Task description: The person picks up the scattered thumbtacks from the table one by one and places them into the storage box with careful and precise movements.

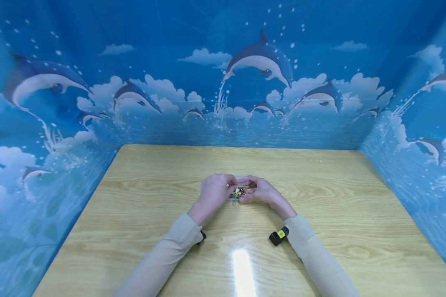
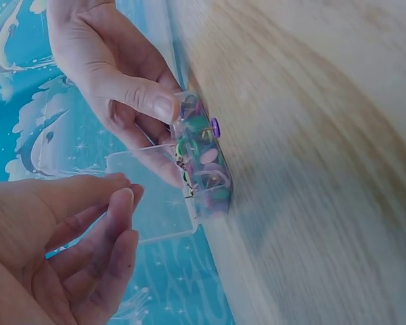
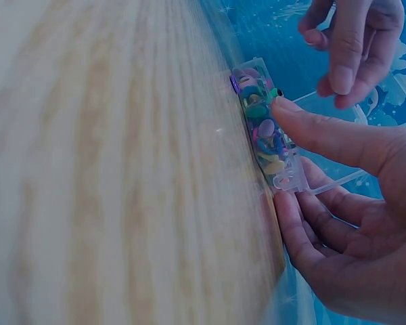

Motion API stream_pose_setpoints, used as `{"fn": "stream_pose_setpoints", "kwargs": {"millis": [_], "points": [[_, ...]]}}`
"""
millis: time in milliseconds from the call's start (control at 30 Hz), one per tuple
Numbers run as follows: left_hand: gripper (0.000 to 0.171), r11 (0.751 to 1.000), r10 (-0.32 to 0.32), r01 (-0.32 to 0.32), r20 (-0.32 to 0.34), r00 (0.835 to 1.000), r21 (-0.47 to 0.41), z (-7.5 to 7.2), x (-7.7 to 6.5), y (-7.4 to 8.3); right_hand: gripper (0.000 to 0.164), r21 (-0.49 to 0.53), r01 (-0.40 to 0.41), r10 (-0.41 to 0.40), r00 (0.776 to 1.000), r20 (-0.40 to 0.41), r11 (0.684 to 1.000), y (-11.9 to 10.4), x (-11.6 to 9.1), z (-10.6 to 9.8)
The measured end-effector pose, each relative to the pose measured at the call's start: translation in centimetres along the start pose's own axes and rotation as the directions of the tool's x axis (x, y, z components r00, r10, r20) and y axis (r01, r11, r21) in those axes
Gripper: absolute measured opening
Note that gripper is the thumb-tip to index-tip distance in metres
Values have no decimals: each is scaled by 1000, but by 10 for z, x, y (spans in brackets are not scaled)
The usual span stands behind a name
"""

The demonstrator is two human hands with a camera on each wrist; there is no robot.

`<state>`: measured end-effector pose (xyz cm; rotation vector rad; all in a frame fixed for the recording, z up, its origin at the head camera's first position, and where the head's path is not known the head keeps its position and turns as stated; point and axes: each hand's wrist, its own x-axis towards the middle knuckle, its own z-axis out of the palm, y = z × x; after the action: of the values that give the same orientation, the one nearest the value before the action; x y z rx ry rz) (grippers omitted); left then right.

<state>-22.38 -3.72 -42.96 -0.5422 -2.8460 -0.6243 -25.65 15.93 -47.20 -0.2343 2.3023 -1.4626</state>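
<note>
A small clear plastic box (image 3: pixel 260 125) full of colourful flat-headed thumbtacks (image 1: pixel 238 192) sits on the table with its clear lid (image 2: pixel 159 196) swung back. My right hand (image 1: pixel 262 192) grips the box at its right end, thumb along the upper edge and fingers around the far side and end. A purple thumbtack (image 2: pixel 215 127) juts out at the box's near side. Over the box's left part hovers my left hand (image 1: pixel 215 189), thumb and fingertips close together, apart from the box in the left wrist view. I cannot tell if a tack is between those fingertips.
The wood-grain table (image 1: pixel 152 177) reaches out on all sides of the box. A blue curtain with dolphins (image 1: pixel 260 62) rises along its back and sides. Black wrist devices (image 1: pixel 278 236) sit at the sleeve cuffs.
</note>
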Motion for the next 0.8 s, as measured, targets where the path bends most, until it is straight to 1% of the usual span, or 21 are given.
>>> {"fn": "stream_pose_setpoints", "kwargs": {"millis": [100, 233, 367, 533, 667, 800], "points": [[5, 999, 32, -33, 27, 999, 26, 2, -2, -2, 71, 8, 6, -6, 1000, 1, 1000, -1, 0, 0], [4, 994, 90, -95, 91, 992, 57, 5, -7, -3, 71, 15, 10, -10, 1000, -2, 1000, -1, 1, 0], [4, 988, 116, -129, 139, 984, 85, 7, -13, -2, 70, 8, 17, -17, 1000, 0, 1000, -1, 1, -1], [4, 978, 138, -159, 153, 979, 137, 9, -18, 0, 67, -4, 23, -23, 1000, -1, 1000, -2, 1, -1], [3, 977, 140, -160, 141, 980, 141, 11, -19, 1, 68, -3, 20, -20, 1000, -1, 1000, -2, 0, 0], [9, 975, 145, -163, 123, 982, 151, 14, -19, 0, 69, 4, 18, -18, 1000, 0, 1000, -2, -1, 0]]}}
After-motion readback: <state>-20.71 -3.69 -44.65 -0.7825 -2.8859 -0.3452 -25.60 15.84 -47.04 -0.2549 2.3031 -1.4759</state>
